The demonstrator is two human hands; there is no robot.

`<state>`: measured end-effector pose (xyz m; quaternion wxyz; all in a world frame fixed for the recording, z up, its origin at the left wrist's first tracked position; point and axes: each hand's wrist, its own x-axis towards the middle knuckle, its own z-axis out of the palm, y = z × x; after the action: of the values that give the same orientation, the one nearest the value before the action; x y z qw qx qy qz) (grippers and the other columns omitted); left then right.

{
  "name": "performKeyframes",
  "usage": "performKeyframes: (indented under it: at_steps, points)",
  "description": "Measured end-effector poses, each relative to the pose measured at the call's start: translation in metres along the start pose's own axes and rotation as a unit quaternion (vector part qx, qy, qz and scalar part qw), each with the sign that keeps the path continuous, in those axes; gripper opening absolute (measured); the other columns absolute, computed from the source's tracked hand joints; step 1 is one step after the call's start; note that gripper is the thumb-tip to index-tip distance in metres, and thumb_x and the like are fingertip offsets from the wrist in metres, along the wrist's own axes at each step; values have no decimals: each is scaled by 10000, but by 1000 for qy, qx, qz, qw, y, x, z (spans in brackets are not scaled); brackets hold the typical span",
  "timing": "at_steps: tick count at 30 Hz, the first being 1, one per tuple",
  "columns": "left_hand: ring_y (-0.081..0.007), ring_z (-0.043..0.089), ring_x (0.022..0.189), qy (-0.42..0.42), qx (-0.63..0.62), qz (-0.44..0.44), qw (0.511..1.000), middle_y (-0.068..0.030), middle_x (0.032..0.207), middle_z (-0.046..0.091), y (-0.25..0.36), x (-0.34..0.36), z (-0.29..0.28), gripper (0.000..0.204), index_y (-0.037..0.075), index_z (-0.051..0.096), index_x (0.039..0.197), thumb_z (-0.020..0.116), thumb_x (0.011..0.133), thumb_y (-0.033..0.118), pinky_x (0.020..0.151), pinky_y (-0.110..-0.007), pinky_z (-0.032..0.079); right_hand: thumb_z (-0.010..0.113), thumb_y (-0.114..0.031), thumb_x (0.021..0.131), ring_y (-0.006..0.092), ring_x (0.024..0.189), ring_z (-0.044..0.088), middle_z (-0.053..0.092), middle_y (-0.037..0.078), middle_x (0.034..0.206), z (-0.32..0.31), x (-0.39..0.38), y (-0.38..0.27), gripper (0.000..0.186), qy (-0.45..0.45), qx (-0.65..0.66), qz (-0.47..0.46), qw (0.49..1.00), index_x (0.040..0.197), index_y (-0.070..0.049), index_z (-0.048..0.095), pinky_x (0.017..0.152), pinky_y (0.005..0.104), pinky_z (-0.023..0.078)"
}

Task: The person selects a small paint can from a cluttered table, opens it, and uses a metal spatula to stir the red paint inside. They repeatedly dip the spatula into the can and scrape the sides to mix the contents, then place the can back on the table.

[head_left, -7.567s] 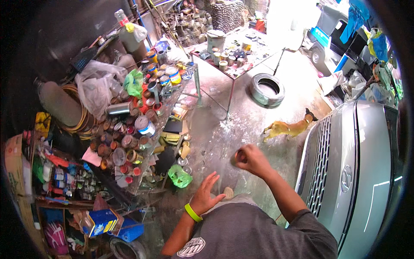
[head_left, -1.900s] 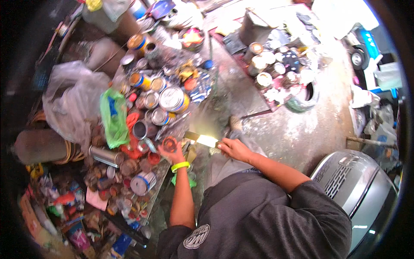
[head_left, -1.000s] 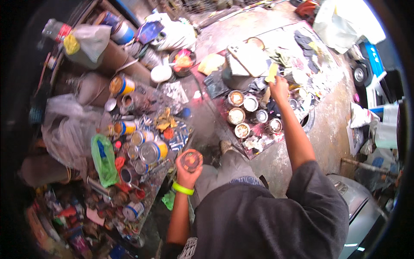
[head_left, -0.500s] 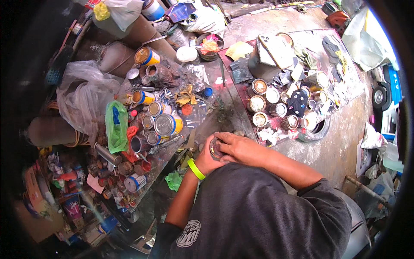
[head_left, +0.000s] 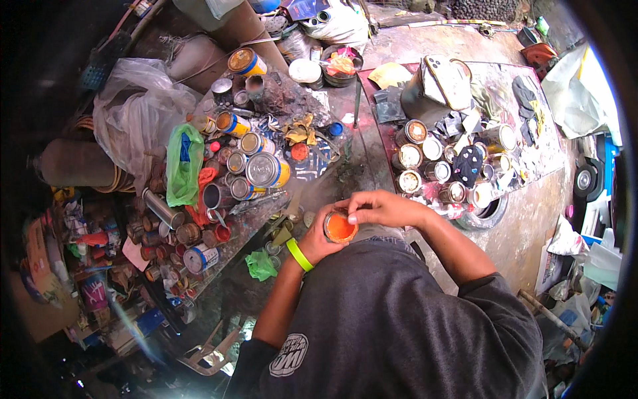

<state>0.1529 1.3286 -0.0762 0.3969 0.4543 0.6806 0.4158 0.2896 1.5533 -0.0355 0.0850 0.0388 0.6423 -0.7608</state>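
Observation:
My left hand (head_left: 319,236) is wrapped round a small metal can (head_left: 341,227) that shows bright orange contents, low in front of my body. My right hand (head_left: 377,207) is curled over the can's upper right, its fingertips at the rim. Whatever those fingers may hold is hidden. Just ahead on the left, a cluttered bench (head_left: 249,219) bears paint tins (head_left: 266,169), a green plastic bag (head_left: 183,165) and stained rags. To the right, a second table (head_left: 545,153) holds several used cans (head_left: 430,147), a dark spotted cloth (head_left: 468,166) and a white phone (head_left: 442,80) lying on a bucket.
A tyre (head_left: 482,216) lies on the floor beside the right table. A pale pole (head_left: 551,319), bags and a small blue-and-white vehicle (head_left: 591,179) are along the right side. Gas cylinders (head_left: 73,159) and shelves of clutter fill the far left.
My right hand has come back from the right table to the can in my left hand. The can's top, covered half a second ago, now shows orange inside.

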Motion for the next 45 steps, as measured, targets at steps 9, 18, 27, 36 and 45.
performKeyframes:
  at_steps: [9, 18, 27, 36, 45]
  points:
    - [-316, 546, 1345, -6, -30, 10, 999, -164, 1434, 541, 7, 14, -6, 928, 71, 424, 1463, 938, 694, 146, 1129, -421, 440, 668, -270, 1040, 87, 926, 621, 659, -32, 987, -9, -8, 22, 165, 138, 310, 66, 938, 1012, -110, 642, 873, 289, 515]
    - [-379, 467, 1425, -1, -27, 86, 996, -186, 1479, 503, -11, 29, 15, 854, 90, 468, 1413, 930, 698, 154, 1191, -475, 378, 602, -232, 1063, 256, 1114, 713, 713, 91, 1199, -13, -20, 23, 135, 207, 499, 61, 839, 1084, -101, 630, 1005, 504, 579]
    - [-379, 440, 1448, -38, -52, 56, 996, -178, 1463, 504, -13, 14, 17, 859, 99, 469, 1429, 929, 710, 193, 1205, -479, 358, 639, -261, 1043, 250, 1128, 701, 718, 109, 1178, -19, -32, 38, 234, 203, 427, 158, 867, 1144, -51, 657, 991, 484, 586]
    - [-379, 414, 1477, 17, 8, 73, 997, -155, 1475, 505, -10, -1, 19, 884, 103, 450, 1450, 918, 701, 148, 1215, -471, 355, 675, -219, 1021, 168, 1015, 673, 708, 25, 1047, -27, -33, 36, 136, 211, 319, 201, 902, 1046, -87, 688, 926, 409, 539]
    - [-345, 403, 1495, 58, -77, 9, 995, -204, 1586, 403, -37, -31, 35, 937, 106, 390, 1494, 930, 729, 138, 1220, -437, 339, 691, -204, 1006, 223, 1061, 689, 723, 55, 1115, -10, -9, 47, 117, 172, 387, 230, 876, 1073, -108, 692, 930, 484, 561]
